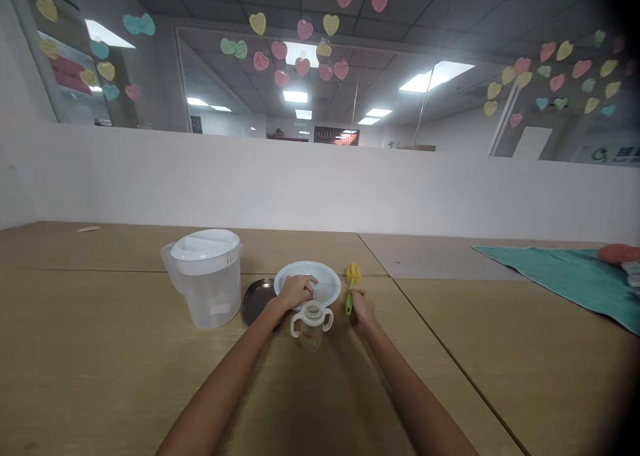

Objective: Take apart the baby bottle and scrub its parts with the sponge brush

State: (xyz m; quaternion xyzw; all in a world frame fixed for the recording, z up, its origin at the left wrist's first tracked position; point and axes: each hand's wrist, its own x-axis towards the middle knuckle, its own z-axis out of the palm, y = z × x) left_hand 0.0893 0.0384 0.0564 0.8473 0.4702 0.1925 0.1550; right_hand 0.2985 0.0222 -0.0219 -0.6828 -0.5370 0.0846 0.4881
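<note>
Pinching the green-handled brush with a yellow head, right hand is closed on its handle; left hand is at the round white bowl, grip unclear; best steady the clear white-handled bottle, upright in front.

Bottle before bowl; tray, pitcher left; brush right

Softly lit, blackened at the right edge

Lit moderately from above. Glaring white at the ceiling panels, perhaps partly mirrored in the glass. Dim across the upper background. Shaded softly on the near tabletop. Low in contrast and faint in outline at the clear bottle. Stretched toward the sides and soft in the distance.
</note>
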